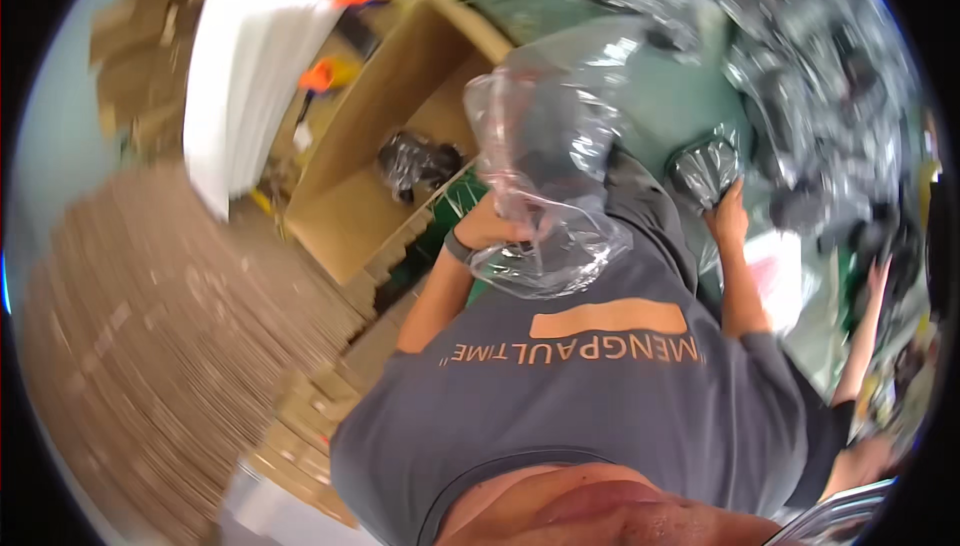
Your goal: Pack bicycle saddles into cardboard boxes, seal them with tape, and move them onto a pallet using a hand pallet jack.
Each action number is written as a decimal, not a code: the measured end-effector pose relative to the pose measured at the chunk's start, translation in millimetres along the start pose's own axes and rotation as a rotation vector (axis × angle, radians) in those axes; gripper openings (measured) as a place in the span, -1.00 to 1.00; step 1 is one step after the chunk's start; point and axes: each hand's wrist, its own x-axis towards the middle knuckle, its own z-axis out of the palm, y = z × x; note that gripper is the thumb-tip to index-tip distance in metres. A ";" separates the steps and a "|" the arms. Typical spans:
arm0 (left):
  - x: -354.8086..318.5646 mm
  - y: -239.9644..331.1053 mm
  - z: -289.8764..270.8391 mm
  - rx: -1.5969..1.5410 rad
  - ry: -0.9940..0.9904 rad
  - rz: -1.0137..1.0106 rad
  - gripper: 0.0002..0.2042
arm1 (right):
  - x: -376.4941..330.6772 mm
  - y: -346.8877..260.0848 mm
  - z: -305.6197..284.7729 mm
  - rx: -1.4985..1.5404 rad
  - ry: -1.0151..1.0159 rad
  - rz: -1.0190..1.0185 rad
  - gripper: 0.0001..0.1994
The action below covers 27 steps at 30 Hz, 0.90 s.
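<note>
My left hand [500,226], a dark band on its wrist, is closed around the gathered lower part of a large clear plastic bag [550,111]. The bag spreads upward over the table's edge and looks see-through, with no item that I can make out inside. To the right, my right hand [728,214] grips a dark, rounded item in clear plastic wrap [705,168]; what the item is does not show. Left of the clear bag, an open cardboard box [345,171] has another dark plastic-wrapped item [418,161] lying in it.
A heap of dark plastic-wrapped items [800,76] covers the green table [680,96] at the right. Another person's arm [862,331] reaches in there. Flat cardboard stacks [170,346], white sheets [250,76] and orange-and-yellow tape dispensers [325,76] are at the left.
</note>
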 end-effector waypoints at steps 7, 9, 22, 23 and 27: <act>-96.3 31.6 -115.3 -0.205 0.310 0.153 -0.17 | -16.4 -241.9 -119.4 1.175 -0.588 -0.055 -0.37; -102.5 3.4 -179.2 -0.205 0.335 0.056 -0.23 | -44.0 -304.3 -158.2 1.303 -0.684 -0.248 -0.38; 16.5 -360.0 -426.7 -0.942 1.065 -0.246 -0.50 | -28.7 -707.5 90.5 -1.163 -0.218 -1.133 -0.84; 11.7 -366.6 -433.4 -1.068 1.119 -0.306 -0.53 | -30.1 -719.5 131.2 -1.245 -0.161 -1.229 -0.76; 25.4 -357.3 -442.3 -0.946 0.798 -0.466 -0.49 | 38.0 -726.5 240.1 -1.147 -0.078 -1.276 -0.71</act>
